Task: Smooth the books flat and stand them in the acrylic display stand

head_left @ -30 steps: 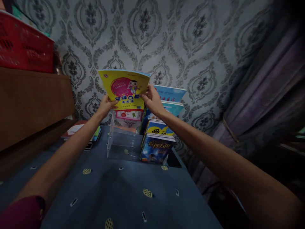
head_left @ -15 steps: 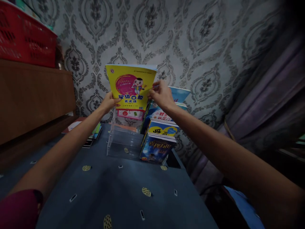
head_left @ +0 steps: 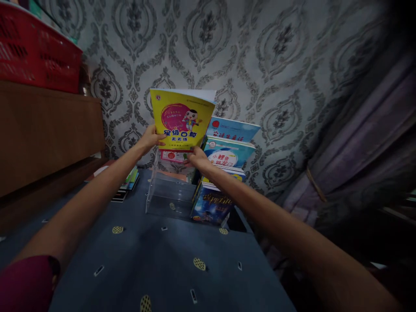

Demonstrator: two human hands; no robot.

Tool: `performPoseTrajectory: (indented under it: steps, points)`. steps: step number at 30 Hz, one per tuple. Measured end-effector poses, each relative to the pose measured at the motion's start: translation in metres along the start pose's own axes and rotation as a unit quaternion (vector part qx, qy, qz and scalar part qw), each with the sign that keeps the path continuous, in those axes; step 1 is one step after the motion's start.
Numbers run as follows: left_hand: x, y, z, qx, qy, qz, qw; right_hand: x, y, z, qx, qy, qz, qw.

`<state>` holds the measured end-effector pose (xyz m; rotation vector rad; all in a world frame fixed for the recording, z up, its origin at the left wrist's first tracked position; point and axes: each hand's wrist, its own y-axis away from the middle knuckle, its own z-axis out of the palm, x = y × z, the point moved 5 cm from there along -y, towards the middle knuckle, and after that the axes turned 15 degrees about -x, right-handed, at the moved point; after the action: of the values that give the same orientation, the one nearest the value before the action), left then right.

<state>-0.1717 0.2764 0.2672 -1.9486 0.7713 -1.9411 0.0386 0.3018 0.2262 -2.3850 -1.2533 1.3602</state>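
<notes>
A yellow workbook (head_left: 182,121) with a cartoon child on its cover stands upright at the back of a clear plastic book rack (head_left: 170,197). My left hand (head_left: 152,138) is closed on its left edge, thumb on the front cover. At the bottom right corner, my right hand (head_left: 197,158) touches the workbook with its fingers curled; part of those fingers is hidden. Behind and below the workbook a pink-edged book (head_left: 172,155) shows. In the rack's right half stand a dark blue book (head_left: 211,206) and light blue books (head_left: 230,151) in stepped rows.
Several books (head_left: 130,182) lie stacked to the left on the patterned blue tablecloth (head_left: 156,260). A wooden cabinet (head_left: 48,134) with a red basket (head_left: 39,56) on it stands at the left. Patterned wallpaper rises behind, and a purple curtain (head_left: 308,186) hangs at the right.
My right hand has slid down from the workbook's right edge to its bottom right corner, uncovering the light blue books. The left hand keeps its hold, and the workbook appears slightly further right.
</notes>
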Motion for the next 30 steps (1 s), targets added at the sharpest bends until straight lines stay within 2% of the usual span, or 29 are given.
performPoseTrajectory:
  steps: [5,9,13,19,22,25,30]
  points:
    - [0.0,-0.007,-0.001,-0.03,-0.018,-0.018,0.999,0.011,-0.005,0.017,0.066,0.063,0.079,0.993]
    - [0.001,-0.008,-0.003,-0.048,-0.026,-0.019,0.998,0.008,0.003,0.023,0.096,0.097,0.089,0.987]
    - [-0.001,-0.009,-0.002,-0.061,-0.026,-0.021,0.998,0.001,0.018,0.027,0.103,0.112,0.07,0.986]
    - [-0.014,-0.01,-0.005,-0.041,-0.015,-0.012,0.999,-0.032,0.047,0.025,0.085,0.15,-0.029,0.985]
    - [-0.017,-0.01,-0.009,-0.035,-0.038,-0.004,0.999,-0.058,0.059,0.016,0.063,0.147,-0.079,0.984]
    - [-0.015,-0.011,-0.011,-0.044,-0.089,0.0,0.995,-0.085,0.066,-0.002,0.082,0.167,-0.124,0.975]
    - [-0.011,-0.015,-0.01,-0.043,-0.169,0.009,0.985,-0.121,0.062,-0.049,0.164,0.314,-0.179,0.918]
